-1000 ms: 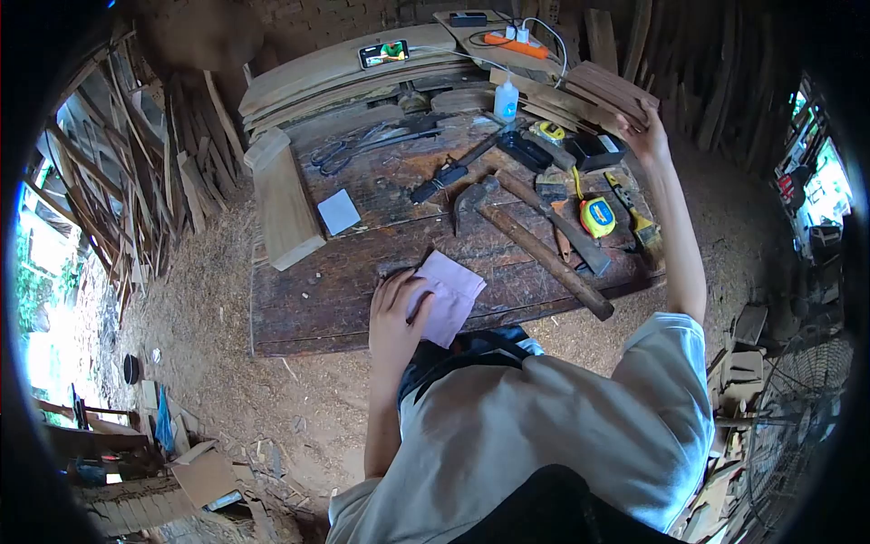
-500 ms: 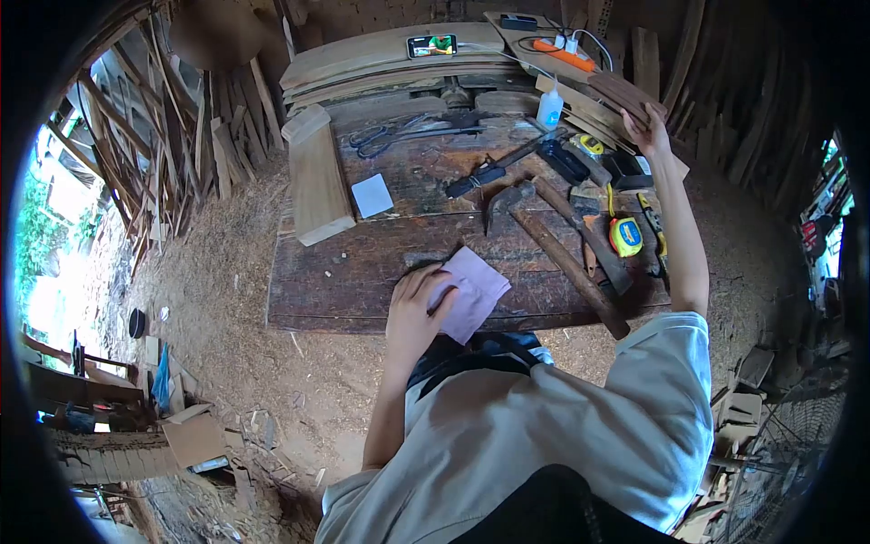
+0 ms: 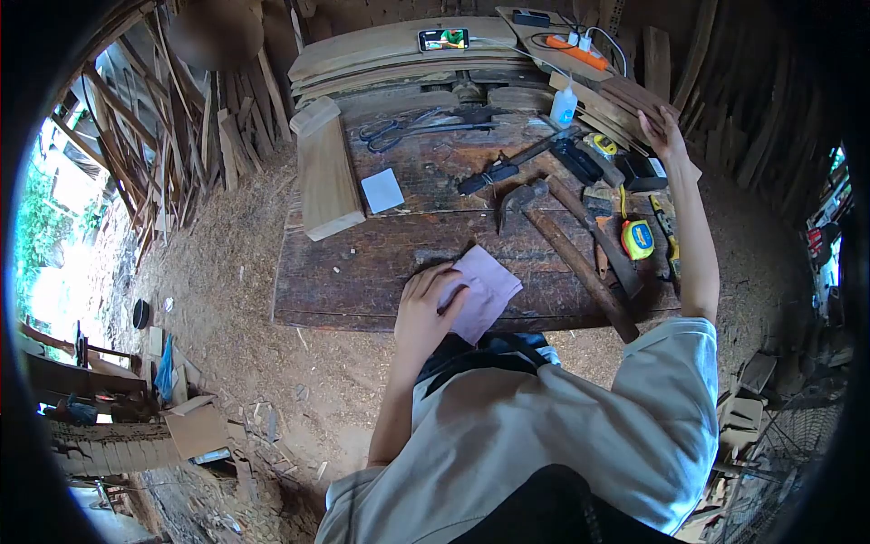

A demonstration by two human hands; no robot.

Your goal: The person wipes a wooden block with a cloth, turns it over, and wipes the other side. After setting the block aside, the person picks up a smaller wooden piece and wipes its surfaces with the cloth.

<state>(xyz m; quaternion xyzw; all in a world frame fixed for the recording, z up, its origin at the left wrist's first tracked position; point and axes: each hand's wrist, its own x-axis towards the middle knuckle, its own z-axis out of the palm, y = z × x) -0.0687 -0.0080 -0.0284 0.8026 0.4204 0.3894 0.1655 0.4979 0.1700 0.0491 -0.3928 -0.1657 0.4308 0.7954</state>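
My left hand (image 3: 426, 308) rests flat on a pink sheet (image 3: 489, 290) at the near edge of a dark wooden workbench (image 3: 362, 272), fingers over the sheet's left part. My right hand (image 3: 664, 134) reaches to the far right of the bench and grips the edge of a stack of thin wooden boards (image 3: 634, 95). Between the hands lie a hammer (image 3: 566, 245), a yellow tape measure (image 3: 637, 238) and a black tool (image 3: 507, 163).
A wooden block (image 3: 326, 172), a small white square (image 3: 381, 190), scissors (image 3: 399, 131), a white bottle (image 3: 563, 106), a phone (image 3: 443, 39) on stacked planks and an orange power strip (image 3: 577, 52) sit on or behind the bench. Sawdust floor and wood scraps lie left.
The view has shifted so the bench sits further right and up. Both hands keep their places: left on the pink sheet, right on the boards.
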